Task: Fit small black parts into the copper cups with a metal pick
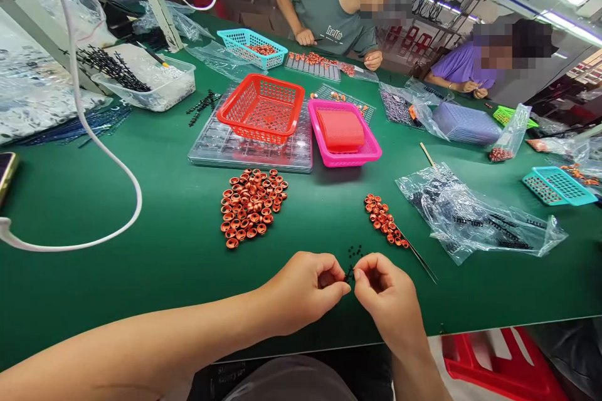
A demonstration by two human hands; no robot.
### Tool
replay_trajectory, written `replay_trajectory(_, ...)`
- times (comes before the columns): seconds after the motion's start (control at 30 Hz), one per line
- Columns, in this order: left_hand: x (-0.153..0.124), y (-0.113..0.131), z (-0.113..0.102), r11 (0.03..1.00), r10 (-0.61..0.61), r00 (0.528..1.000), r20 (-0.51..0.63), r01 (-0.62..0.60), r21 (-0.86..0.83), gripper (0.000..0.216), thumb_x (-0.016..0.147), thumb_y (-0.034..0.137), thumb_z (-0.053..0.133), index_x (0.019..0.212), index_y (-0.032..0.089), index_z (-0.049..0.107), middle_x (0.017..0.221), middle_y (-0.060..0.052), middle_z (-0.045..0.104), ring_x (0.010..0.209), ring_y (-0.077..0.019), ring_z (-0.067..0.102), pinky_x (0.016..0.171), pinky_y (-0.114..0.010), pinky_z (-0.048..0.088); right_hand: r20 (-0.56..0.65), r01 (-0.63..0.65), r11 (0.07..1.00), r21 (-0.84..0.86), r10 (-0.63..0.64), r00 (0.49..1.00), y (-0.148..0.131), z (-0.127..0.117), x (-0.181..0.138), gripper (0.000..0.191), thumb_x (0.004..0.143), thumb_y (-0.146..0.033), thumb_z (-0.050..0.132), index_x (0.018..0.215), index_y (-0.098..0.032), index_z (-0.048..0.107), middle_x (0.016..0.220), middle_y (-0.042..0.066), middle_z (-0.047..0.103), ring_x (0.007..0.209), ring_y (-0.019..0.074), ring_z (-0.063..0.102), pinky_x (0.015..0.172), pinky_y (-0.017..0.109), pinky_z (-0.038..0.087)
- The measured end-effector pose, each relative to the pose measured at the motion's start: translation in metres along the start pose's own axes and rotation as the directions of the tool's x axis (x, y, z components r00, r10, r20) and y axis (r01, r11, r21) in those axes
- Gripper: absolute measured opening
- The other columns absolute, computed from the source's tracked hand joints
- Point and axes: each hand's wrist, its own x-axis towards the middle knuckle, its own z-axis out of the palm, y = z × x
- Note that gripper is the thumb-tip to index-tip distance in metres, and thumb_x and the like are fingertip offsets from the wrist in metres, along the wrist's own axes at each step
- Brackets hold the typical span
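Observation:
Close to the table's front edge, my left hand (313, 291) pinches a small black plastic strip (349, 274) between thumb and forefinger. Thumb and fingertips of my right hand (392, 301) close on the strip's other end, the two hands almost touching. Fingers cover most of the strip. Just beyond the fingertips lie several tiny black pieces (355, 251). A small group of copper-coloured ring-shaped cups (382, 219) is ahead of my right hand, with metal tweezers (421, 259) beside it. Farther left spreads a larger pile of the same cups (251, 207).
A red basket (261, 128) sits on stacked clear trays (202, 150), beside a pink basket (374, 149) holding a red roll. Plastic bags (493, 219) of black strips lie right. A white cable (134, 182) loops at left. Two people (324, 0) work across the table.

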Motion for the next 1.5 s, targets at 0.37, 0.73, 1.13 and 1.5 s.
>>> replay_trajectory(0.37,0.003,-0.007,0.000,0.980,0.096,0.995,-0.042,-0.087,0.178,0.013,0.078,0.024,0.053,0.072,0.016,0.062,0.061,0.002,0.058,0.056,-0.0109,0.046,0.050,-0.019,0.032,-0.031,0.283,0.841,-0.461,-0.334,0.942,0.004,0.008,-0.002,0.009,0.079,-0.013,0.049,0.073,-0.021,0.049,0.068,-0.002,0.054,0.060,0.0115,0.050,0.057,0.025,0.036)
replay_trajectory(0.73,0.009,-0.003,-0.008,0.995,-0.094,0.994,0.056,0.092,0.038,0.011,0.072,0.026,0.056,0.073,0.016,0.058,0.058,0.003,0.058,0.055,-0.0133,0.057,0.050,-0.020,0.040,-0.029,0.351,0.795,-0.495,-0.419,0.908,0.010,0.007,-0.001,0.012,0.078,-0.010,0.048,0.071,-0.019,0.049,0.066,-0.002,0.051,0.058,0.0112,0.046,0.055,0.025,0.030)
replay_trajectory(1.13,0.009,-0.001,-0.009,0.989,-0.140,0.980,0.144,0.144,-0.015,0.014,0.071,0.029,0.060,0.071,0.015,0.059,0.055,0.003,0.059,0.052,-0.0130,0.057,0.050,-0.021,0.042,-0.107,0.185,0.894,-0.409,-0.248,0.963,0.014,-0.005,0.007,0.008,0.078,-0.016,0.050,0.072,-0.021,0.053,0.067,-0.003,0.054,0.057,0.0110,0.048,0.057,0.023,0.036)
replay_trajectory(1.5,0.012,0.001,-0.010,0.960,-0.142,0.979,0.143,0.172,-0.221,0.019,0.073,0.031,0.065,0.076,0.014,0.059,0.062,0.002,0.060,0.055,-0.0114,0.056,0.058,-0.023,0.048,0.008,0.051,0.907,-0.417,-0.053,0.999,0.036,-0.034,0.020,0.009,0.080,-0.020,0.052,0.073,-0.022,0.057,0.067,-0.004,0.057,0.058,0.0126,0.051,0.056,0.024,0.038)
